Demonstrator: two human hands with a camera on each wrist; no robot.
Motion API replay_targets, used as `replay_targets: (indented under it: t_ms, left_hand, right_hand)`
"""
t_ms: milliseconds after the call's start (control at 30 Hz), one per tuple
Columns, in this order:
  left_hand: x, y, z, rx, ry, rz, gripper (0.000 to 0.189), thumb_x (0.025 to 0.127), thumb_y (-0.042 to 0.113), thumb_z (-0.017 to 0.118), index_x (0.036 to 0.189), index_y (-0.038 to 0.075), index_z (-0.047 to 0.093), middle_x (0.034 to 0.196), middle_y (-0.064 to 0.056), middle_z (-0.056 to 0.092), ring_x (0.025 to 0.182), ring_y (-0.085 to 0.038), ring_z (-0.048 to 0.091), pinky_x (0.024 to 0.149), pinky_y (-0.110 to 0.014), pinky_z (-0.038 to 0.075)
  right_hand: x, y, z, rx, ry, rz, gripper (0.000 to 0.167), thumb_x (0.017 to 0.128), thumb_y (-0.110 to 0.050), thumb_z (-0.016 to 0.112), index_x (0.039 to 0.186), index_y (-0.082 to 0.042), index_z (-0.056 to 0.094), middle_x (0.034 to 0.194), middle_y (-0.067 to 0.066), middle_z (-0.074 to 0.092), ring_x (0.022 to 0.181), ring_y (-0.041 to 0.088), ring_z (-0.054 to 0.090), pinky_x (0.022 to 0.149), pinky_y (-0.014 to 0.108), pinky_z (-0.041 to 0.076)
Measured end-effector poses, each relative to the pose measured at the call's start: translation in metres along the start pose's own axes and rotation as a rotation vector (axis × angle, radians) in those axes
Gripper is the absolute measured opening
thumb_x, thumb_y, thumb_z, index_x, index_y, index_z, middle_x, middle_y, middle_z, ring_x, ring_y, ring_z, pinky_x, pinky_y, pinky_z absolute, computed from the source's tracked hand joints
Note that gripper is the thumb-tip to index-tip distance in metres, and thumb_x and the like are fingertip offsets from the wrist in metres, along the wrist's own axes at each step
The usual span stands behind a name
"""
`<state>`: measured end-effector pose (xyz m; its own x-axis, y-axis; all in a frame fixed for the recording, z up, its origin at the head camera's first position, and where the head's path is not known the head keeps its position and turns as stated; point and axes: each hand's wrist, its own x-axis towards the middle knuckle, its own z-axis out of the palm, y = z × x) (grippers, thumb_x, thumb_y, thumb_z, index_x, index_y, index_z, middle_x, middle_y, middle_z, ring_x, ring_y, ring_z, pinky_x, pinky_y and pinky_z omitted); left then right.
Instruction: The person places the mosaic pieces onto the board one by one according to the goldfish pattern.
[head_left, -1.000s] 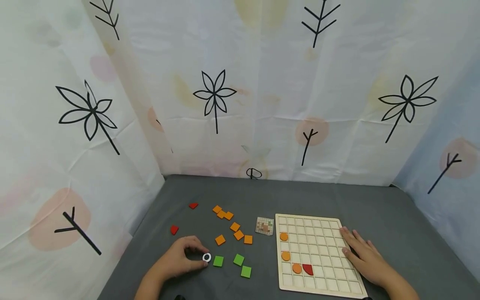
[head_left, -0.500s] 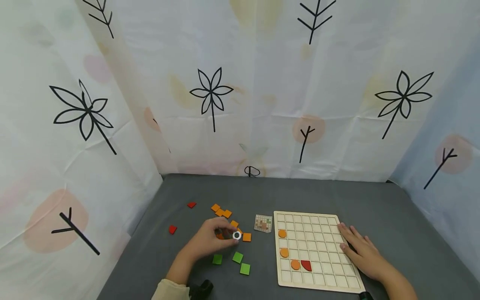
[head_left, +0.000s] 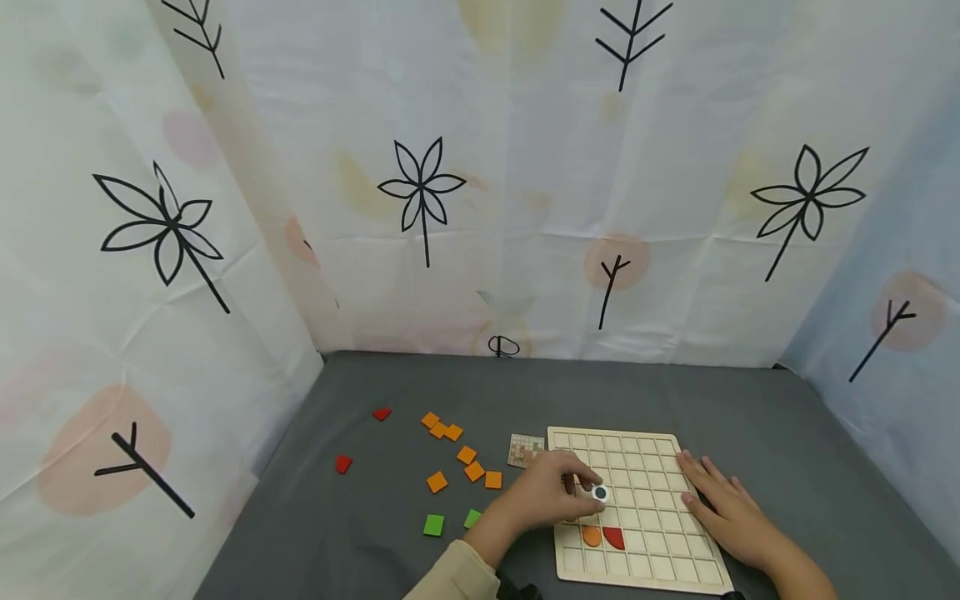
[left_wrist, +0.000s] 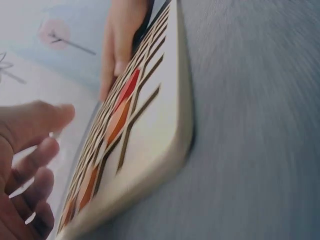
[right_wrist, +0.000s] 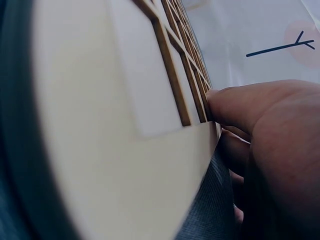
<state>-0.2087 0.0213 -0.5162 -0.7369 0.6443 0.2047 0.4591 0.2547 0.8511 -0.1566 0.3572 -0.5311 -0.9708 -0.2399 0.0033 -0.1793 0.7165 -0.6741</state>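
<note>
My left hand (head_left: 542, 492) pinches a small white round piece with a dark centre (head_left: 600, 493) between thumb and forefinger, over the left part of a wooden grid board (head_left: 660, 475). An orange disc (head_left: 591, 536) and a red quarter-round piece (head_left: 613, 538) lie side by side in board cells near the front. Further orange discs (left_wrist: 88, 187) show along the board's left side in the left wrist view; in the head view my left hand covers them. My right hand (head_left: 727, 518) rests along the board's right edge, its thumb (right_wrist: 232, 102) touching the board.
A small patterned grid card (head_left: 525, 448) lies beside the board, partly behind my left hand. To the left are several loose orange squares (head_left: 474, 472), green squares (head_left: 433, 525) and two red pieces (head_left: 342, 464) on the grey cloth (head_left: 360, 517). Printed curtains (head_left: 525, 275) stand around the table.
My left hand has carried the white round piece rightward, from beside the green squares, past the orange squares, to over the board. My right hand stays at the board's right edge.
</note>
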Motion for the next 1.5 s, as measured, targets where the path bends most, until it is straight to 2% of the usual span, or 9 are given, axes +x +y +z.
replay_targets:
  t_ms: [133, 367, 533, 667, 767, 1200, 1333, 1433, 1500]
  left_hand:
    - [0.011, 0.004, 0.014, 0.058, -0.049, -0.026, 0.025, 0.092, 0.019, 0.084, 0.116, 0.011, 0.082, 0.100, 0.005, 0.073, 0.074, 0.007, 0.055, 0.069, -0.018, 0.054]
    - [0.017, 0.006, 0.025, 0.281, -0.067, -0.065, 0.022, 0.091, 0.025, 0.085, 0.112, 0.019, 0.084, 0.095, 0.013, 0.071, 0.076, 0.011, 0.054, 0.069, -0.010, 0.047]
    - [0.016, 0.006, 0.025, 0.301, -0.089, -0.066, 0.021, 0.091, 0.025, 0.085, 0.111, 0.018, 0.084, 0.097, 0.013, 0.073, 0.078, 0.012, 0.054, 0.070, -0.009, 0.046]
    - [0.016, 0.006, 0.023, 0.319, -0.105, -0.034, 0.021, 0.090, 0.025, 0.083, 0.110, 0.019, 0.084, 0.099, 0.013, 0.072, 0.079, 0.011, 0.054, 0.071, -0.009, 0.046]
    - [0.015, 0.005, 0.022, 0.319, -0.117, -0.021, 0.022, 0.089, 0.024, 0.082, 0.110, 0.019, 0.084, 0.099, 0.014, 0.072, 0.079, 0.010, 0.054, 0.071, -0.009, 0.045]
    - [0.013, 0.002, 0.017, 0.251, -0.145, 0.010, 0.018, 0.094, 0.023, 0.079, 0.111, 0.018, 0.084, 0.105, 0.013, 0.073, 0.081, 0.010, 0.054, 0.074, -0.010, 0.047]
    - [0.011, 0.001, 0.016, 0.186, -0.144, 0.037, 0.018, 0.097, 0.020, 0.078, 0.114, 0.015, 0.082, 0.105, 0.008, 0.074, 0.082, 0.010, 0.055, 0.075, -0.010, 0.049]
    - [0.010, 0.001, 0.013, 0.124, -0.132, 0.052, 0.019, 0.098, 0.018, 0.077, 0.115, 0.013, 0.081, 0.105, 0.004, 0.074, 0.082, 0.009, 0.056, 0.075, -0.012, 0.051]
    - [0.008, 0.000, 0.010, 0.115, -0.111, 0.053, 0.018, 0.098, 0.018, 0.077, 0.115, 0.012, 0.081, 0.104, 0.003, 0.074, 0.081, 0.009, 0.056, 0.074, -0.012, 0.052]
  right_hand:
    - [0.000, 0.000, -0.001, 0.001, 0.001, -0.009, 0.067, 0.111, -0.033, 0.055, 0.166, -0.003, 0.033, 0.170, 0.031, 0.025, 0.132, -0.033, -0.008, 0.115, 0.085, 0.000]
    - [0.001, 0.002, -0.002, -0.009, -0.001, -0.007, 0.067, 0.111, -0.034, 0.055, 0.167, -0.005, 0.032, 0.171, 0.030, 0.024, 0.135, -0.030, -0.008, 0.116, 0.084, 0.000]
    - [0.001, 0.003, -0.001, -0.004, -0.006, -0.004, 0.067, 0.111, -0.034, 0.055, 0.167, -0.005, 0.032, 0.171, 0.030, 0.025, 0.136, -0.029, -0.009, 0.116, 0.084, 0.000]
    - [0.001, 0.002, -0.002, -0.003, -0.008, 0.000, 0.067, 0.111, -0.033, 0.056, 0.167, -0.004, 0.032, 0.171, 0.030, 0.025, 0.166, 0.019, -0.005, 0.115, 0.085, 0.001]
    - [0.001, 0.000, -0.002, -0.006, -0.011, 0.007, 0.068, 0.110, -0.033, 0.057, 0.166, -0.003, 0.033, 0.170, 0.031, 0.025, 0.157, 0.061, 0.012, 0.115, 0.085, 0.001]
    - [0.003, -0.001, -0.003, -0.019, -0.013, 0.005, 0.068, 0.110, -0.034, 0.057, 0.166, -0.004, 0.033, 0.170, 0.031, 0.026, 0.153, 0.065, 0.016, 0.115, 0.084, 0.002]
    - [0.003, 0.000, -0.002, -0.015, -0.017, 0.014, 0.069, 0.110, -0.035, 0.057, 0.166, -0.004, 0.033, 0.171, 0.031, 0.024, 0.161, 0.054, 0.008, 0.116, 0.084, 0.002]
    - [0.002, 0.002, -0.002, -0.016, -0.011, 0.010, 0.068, 0.110, -0.035, 0.056, 0.166, -0.004, 0.033, 0.171, 0.031, 0.025, 0.164, 0.010, -0.009, 0.116, 0.084, 0.002]
    - [0.001, 0.002, -0.001, -0.016, -0.005, 0.000, 0.067, 0.111, -0.035, 0.056, 0.166, -0.004, 0.034, 0.170, 0.031, 0.025, 0.147, -0.020, -0.011, 0.115, 0.084, 0.002]
